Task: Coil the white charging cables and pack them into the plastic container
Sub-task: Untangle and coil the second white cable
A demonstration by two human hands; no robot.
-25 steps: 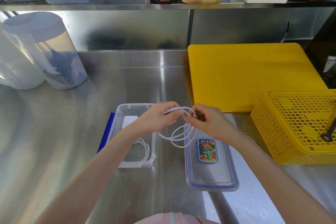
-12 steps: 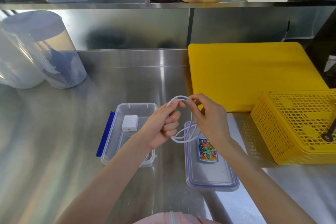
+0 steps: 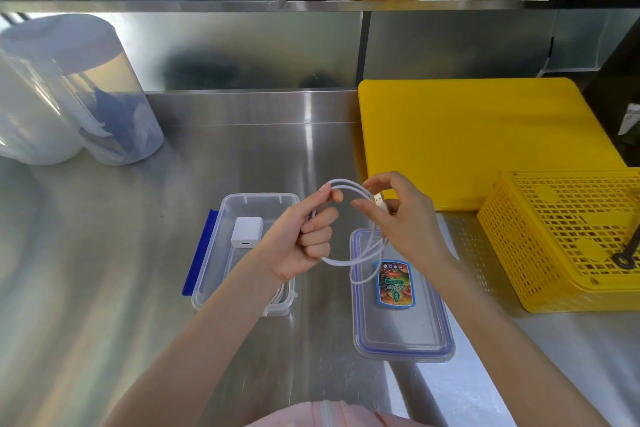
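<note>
A white charging cable (image 3: 349, 262) hangs in round loops above the steel counter, between the container and its lid. My left hand (image 3: 304, 239) is closed around the left side of the loops. My right hand (image 3: 398, 215) pinches the cable's USB plug end (image 3: 380, 200) at the top right of the coil. The clear plastic container (image 3: 221, 246) sits open below my left wrist. Inside it lie a white charger block (image 3: 246, 231) and another white cable (image 3: 281, 293), mostly hidden by my forearm.
The container's clear lid (image 3: 401, 333) with a colourful label (image 3: 394, 283) lies to the right of the container. A yellow basket (image 3: 568, 243) stands at the right, a yellow cutting board (image 3: 478, 135) behind it. Two large clear jars (image 3: 79, 90) stand at the far left.
Both hands have risen from near the container, lifting the cable. The loops have been gathered into a rounder coil, and the plug end now shows in my right fingers.
</note>
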